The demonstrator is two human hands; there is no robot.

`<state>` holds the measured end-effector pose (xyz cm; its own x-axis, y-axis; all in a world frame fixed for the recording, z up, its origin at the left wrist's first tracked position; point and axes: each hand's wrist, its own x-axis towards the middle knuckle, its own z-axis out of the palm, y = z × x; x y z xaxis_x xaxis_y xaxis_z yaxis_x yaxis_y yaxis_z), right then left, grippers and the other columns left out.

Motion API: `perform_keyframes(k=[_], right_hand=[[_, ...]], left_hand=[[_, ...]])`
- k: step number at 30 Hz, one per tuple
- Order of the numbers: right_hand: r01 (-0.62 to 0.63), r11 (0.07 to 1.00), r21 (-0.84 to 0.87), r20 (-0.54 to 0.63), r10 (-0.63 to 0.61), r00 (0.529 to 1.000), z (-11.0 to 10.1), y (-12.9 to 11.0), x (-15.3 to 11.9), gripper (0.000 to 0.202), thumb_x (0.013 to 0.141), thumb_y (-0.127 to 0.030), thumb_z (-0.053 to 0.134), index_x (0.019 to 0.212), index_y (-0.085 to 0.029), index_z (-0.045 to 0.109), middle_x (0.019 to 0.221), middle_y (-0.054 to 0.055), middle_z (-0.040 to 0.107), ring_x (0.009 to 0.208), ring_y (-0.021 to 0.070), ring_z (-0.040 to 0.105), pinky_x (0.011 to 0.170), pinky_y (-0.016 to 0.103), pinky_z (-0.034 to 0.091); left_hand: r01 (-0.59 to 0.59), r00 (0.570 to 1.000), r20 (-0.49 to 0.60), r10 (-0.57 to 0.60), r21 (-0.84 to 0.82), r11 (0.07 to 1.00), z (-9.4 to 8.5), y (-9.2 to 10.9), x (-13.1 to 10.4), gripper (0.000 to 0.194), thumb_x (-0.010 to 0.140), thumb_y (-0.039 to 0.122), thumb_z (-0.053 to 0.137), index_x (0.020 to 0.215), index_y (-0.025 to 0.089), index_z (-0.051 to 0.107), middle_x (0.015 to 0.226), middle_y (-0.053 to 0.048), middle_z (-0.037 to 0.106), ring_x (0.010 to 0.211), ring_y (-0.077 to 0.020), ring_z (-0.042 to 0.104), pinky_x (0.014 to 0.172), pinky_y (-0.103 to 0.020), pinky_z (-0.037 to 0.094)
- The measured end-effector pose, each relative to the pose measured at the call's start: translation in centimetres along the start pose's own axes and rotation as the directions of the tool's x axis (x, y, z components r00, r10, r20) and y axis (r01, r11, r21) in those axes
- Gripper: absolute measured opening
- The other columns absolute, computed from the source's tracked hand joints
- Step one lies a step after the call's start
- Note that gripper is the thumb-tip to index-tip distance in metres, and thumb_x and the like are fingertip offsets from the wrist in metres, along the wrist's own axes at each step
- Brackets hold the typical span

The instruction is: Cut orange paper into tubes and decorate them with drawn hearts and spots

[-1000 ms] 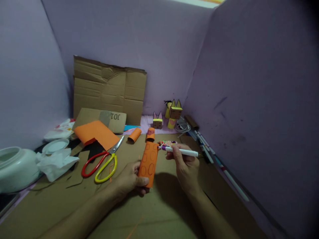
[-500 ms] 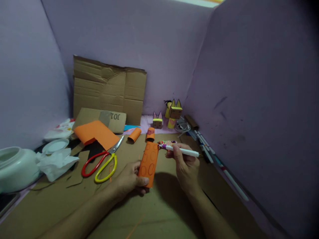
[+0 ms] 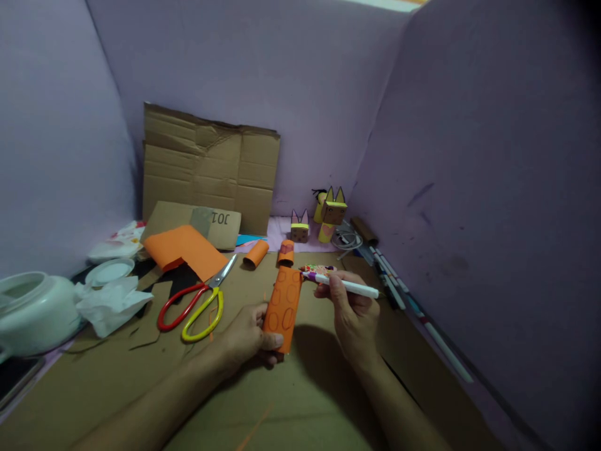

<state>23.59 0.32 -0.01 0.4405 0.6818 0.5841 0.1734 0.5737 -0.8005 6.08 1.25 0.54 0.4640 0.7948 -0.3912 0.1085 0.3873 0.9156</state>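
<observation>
My left hand [image 3: 256, 338] grips the lower end of an orange paper strip [image 3: 284, 304], which has several dark oval outlines drawn in two columns. Between the thumb and fingers of my right hand [image 3: 354, 313] is a white marker [image 3: 352, 286] with a purple band, its tip at the strip's upper right corner. Whether the tip touches the paper I cannot tell. Just beyond the strip lie two orange paper tubes, one plain [image 3: 256, 254] and one with a dark heart [image 3: 286, 252]. A small patterned piece [image 3: 318, 270] is partly hidden behind the marker.
Scissors [image 3: 201, 307] with red and yellow handles lie left, beside folded orange paper [image 3: 185, 247]. A white pot [image 3: 40, 313] and crumpled tissue [image 3: 113, 307] stand farther left. Cat-eared cardboard figures [image 3: 334, 213] are at the back; several markers [image 3: 432, 332] line the right wall.
The whole view has shifted slightly, so things appear a little farther right. Both hands keep their holds, and the marker tip stays by the strip's upper right corner.
</observation>
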Motion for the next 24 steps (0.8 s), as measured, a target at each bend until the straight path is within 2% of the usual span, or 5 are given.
perform_keyframes(k=[24], right_hand=[[0.071,0.997,-0.006,0.036,-0.071,0.997,-0.18,0.25,-0.16,0.008,0.090,-0.022,0.058,0.086,-0.019,0.064,0.065,-0.002,0.066,0.056,0.0113,0.064,0.055,0.023,0.053]], left_hand=[[0.024,0.999,-0.022,-0.024,-0.013,1.000,0.07,0.00,0.23,0.037,0.053,0.013,0.066,0.089,0.011,0.056,0.068,-0.003,0.066,0.051,-0.0140,0.060,0.045,-0.024,0.048]])
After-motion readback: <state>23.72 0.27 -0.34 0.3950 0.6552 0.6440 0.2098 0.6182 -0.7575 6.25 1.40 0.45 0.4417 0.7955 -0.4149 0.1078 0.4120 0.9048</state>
